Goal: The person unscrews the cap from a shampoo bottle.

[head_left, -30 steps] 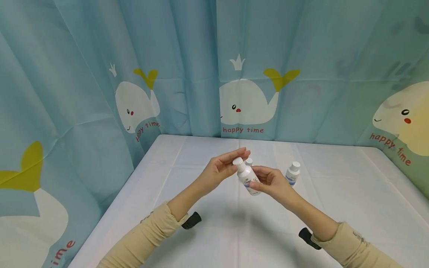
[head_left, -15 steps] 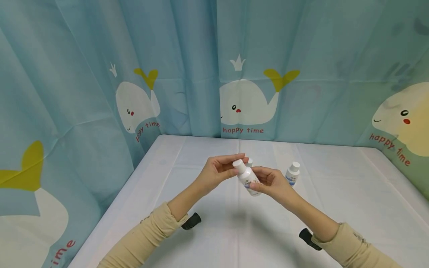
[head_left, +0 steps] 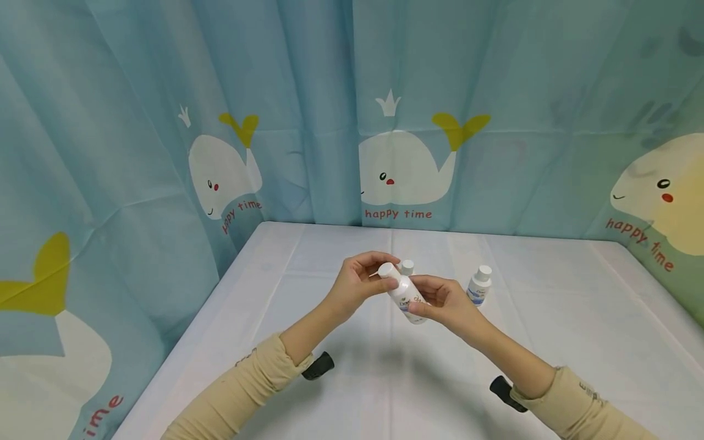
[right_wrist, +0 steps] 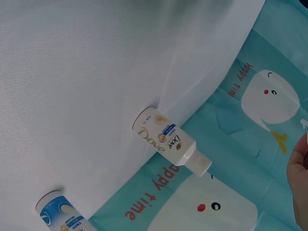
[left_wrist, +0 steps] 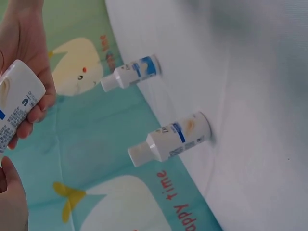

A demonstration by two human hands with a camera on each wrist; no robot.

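Observation:
My right hand (head_left: 451, 305) grips the body of a white Dove bottle (head_left: 406, 298), held tilted above the table with its cap end up to the left. At that end my left hand (head_left: 360, 284) pinches the white cap (head_left: 387, 271), thumb in front and fingers curled behind. In the left wrist view, the bottle's printed back (left_wrist: 19, 103) lies in the right hand (left_wrist: 36, 57), while the left hand (left_wrist: 13, 199) shows only partly. Behind the held bottle stands a second white bottle (right_wrist: 166, 137), mostly hidden in the head view.
A third bottle (head_left: 480, 286), with a blue label, stands upright to the right of my right hand. White cloth covers the table (head_left: 308, 256). Blue curtains (head_left: 319, 110) with printed whales hang along its back and left sides.
My left fingers, straighter and higher a second ago, have come down and curled around the cap. The held bottle has shifted slightly left; the standing bottles stay put.

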